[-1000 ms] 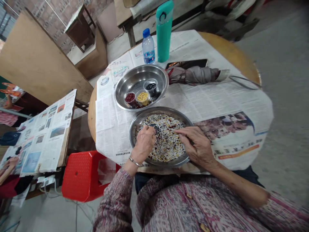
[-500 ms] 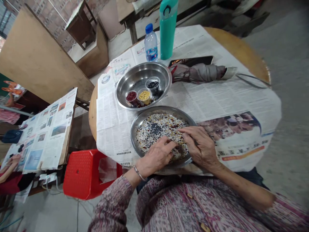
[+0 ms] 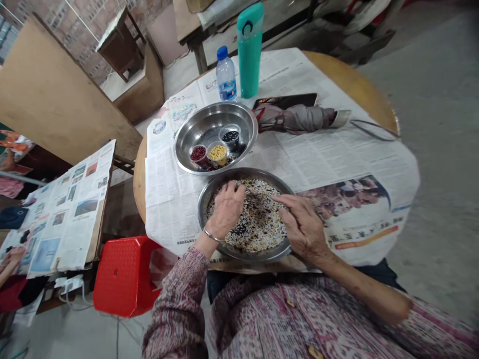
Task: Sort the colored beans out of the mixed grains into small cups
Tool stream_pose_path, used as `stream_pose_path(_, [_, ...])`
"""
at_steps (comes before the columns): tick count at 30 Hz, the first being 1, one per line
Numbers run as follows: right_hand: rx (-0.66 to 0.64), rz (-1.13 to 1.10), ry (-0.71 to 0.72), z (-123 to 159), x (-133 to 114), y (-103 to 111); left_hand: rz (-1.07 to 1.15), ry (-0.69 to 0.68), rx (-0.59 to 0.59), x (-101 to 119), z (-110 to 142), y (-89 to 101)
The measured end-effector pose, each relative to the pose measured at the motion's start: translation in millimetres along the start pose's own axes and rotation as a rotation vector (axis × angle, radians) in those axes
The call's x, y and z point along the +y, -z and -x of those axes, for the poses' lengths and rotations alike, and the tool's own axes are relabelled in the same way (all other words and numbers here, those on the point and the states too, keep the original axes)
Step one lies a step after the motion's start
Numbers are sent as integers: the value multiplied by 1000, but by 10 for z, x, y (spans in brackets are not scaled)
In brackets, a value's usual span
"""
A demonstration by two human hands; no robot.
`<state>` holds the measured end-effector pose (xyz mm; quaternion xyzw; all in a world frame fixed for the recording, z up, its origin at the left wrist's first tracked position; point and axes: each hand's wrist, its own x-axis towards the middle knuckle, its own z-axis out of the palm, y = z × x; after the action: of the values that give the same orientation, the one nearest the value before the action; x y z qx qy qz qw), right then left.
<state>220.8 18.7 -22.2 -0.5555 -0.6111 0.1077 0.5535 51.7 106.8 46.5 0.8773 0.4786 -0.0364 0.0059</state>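
A steel basin (image 3: 205, 192) in front of me holds a mix of white grains, yellow and dark red beans and black seeds (image 3: 264, 204). My left hand (image 3: 227, 207), with a bracelet at the wrist, is over the left part of the mix. Its fingers are bent and slightly apart, and their tips rest at the grains. At the right side of the basin is my right hand (image 3: 305, 224), thumb and fingers apart, fingertips over the mix. Behind stands a second steel basin (image 3: 194, 119) with cups of red beans (image 3: 198, 153), yellow beans (image 3: 218, 152) and black beans (image 3: 231, 135).
Newspaper (image 3: 359, 159) covers the round table. At the back stand a water bottle (image 3: 226, 75) and a teal flask (image 3: 250, 55), near a phone (image 3: 295, 101) and a folded umbrella (image 3: 295, 118). A red stool (image 3: 121, 274) is at left. Another person's hands (image 3: 13, 257) show at a further table.
My left hand swept from the basin's left side towards its front middle, then back up to the left. The mix has shifted, with dark patches now elsewhere. My right hand stays at the right rim.
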Motion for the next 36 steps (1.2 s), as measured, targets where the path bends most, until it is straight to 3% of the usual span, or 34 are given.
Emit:
stream_pose_path(6, [-10,-19,-17,3,-6,12,105,150,-114,-45,476,153])
stream_pose_path(11, [-13,-31,-52,14,-3,9,270,-102,-223,154,755,134])
stream_pose_path(17, [-13,-25,-45,9,2,6,222,-330,-143,297,426,-20])
stream_pose_path(19, [-13,-25,-33,5,3,5,204,-278,-123,243,272,-25])
stream_pose_path(22, [0,-29,-14,2,0,-1,218,-86,-77,103,146,24])
stream_pose_path(26, [-2,-33,-29,5,-4,-4,229,107,74,-51,160,73])
stream_pose_path(29, [-8,-38,-27,9,-4,4,208,142,86,-37,159,28])
stream_pose_path(32, [-9,-47,-35,19,-3,13,257,59,35,99,76,-34])
stream_pose_path(36, [25,-44,-76,42,6,14,339,-152,-26,304,-44,-44])
